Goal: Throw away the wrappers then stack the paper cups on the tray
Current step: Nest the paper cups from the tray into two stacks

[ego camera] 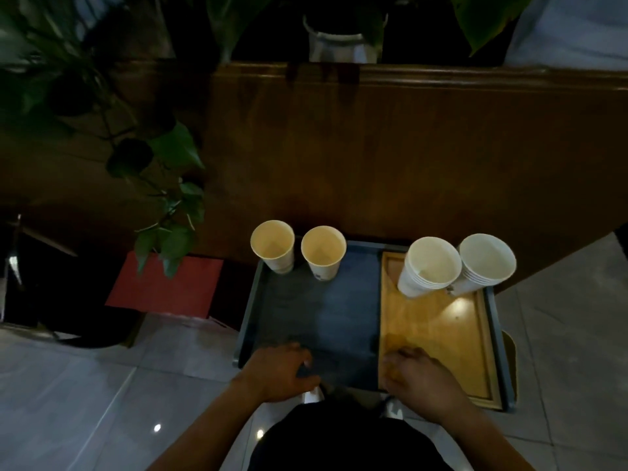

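With no wrappers in sight, I rest my left hand (282, 372) and right hand (419, 377), loosely curled and empty, at the tray (431, 338) edge, judging the two single cups (273, 246) need nesting next onto the stacks (429, 266).

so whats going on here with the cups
A person stands at a low dark table, both hands at its near edge: the left hand on the dark surface, the right hand on the wooden tray. Two single paper cups stand off the tray; two stacks of cups stand on it. No wrappers show.
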